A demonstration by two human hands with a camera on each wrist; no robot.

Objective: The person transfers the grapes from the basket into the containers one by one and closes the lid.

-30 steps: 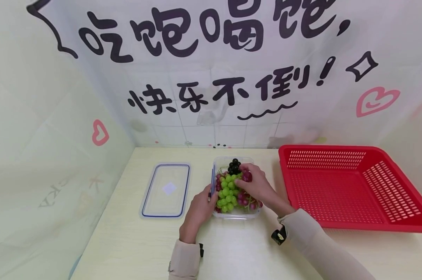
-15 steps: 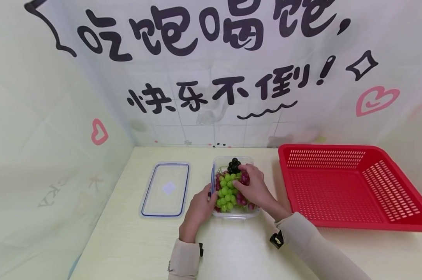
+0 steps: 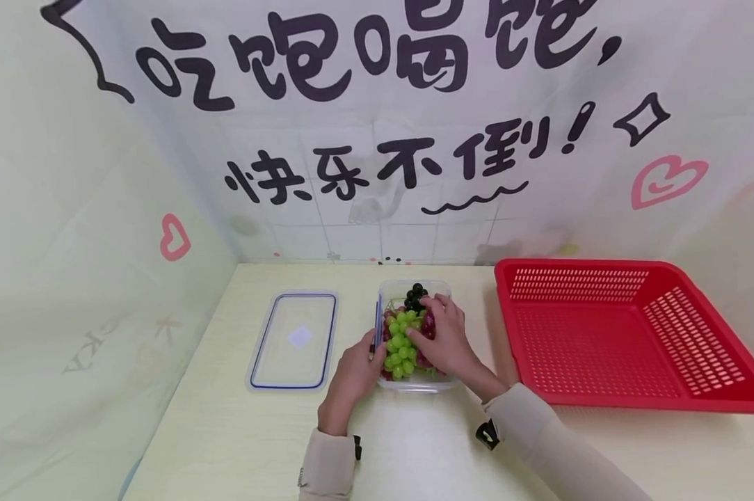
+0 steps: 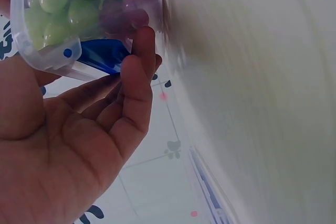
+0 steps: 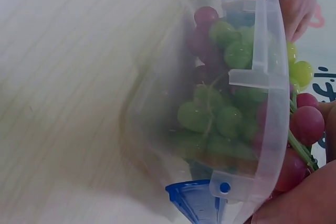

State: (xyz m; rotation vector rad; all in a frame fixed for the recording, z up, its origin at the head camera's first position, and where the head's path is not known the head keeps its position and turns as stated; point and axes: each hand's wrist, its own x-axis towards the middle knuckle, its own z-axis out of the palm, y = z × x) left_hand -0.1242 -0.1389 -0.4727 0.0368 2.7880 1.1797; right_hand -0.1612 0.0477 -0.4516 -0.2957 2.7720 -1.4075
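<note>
Green grapes (image 3: 399, 346) lay in the middle of the box (image 3: 417, 387), with black grapes (image 3: 416, 296) at twelve o'clock, while your right hand (image 3: 447, 342) grasped red grapes (image 3: 430, 324) at three. Your left hand (image 3: 357, 370) gripped the box at nine. On the table (image 3: 408, 452), the lid (image 3: 292, 362) lay at the box's nine o'clock, the basket (image 3: 602, 348) at its three.

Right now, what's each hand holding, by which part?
The left hand holds the container by its left side, at a blue latch; the right hand curls round red grapes, exact grip hidden.
</note>
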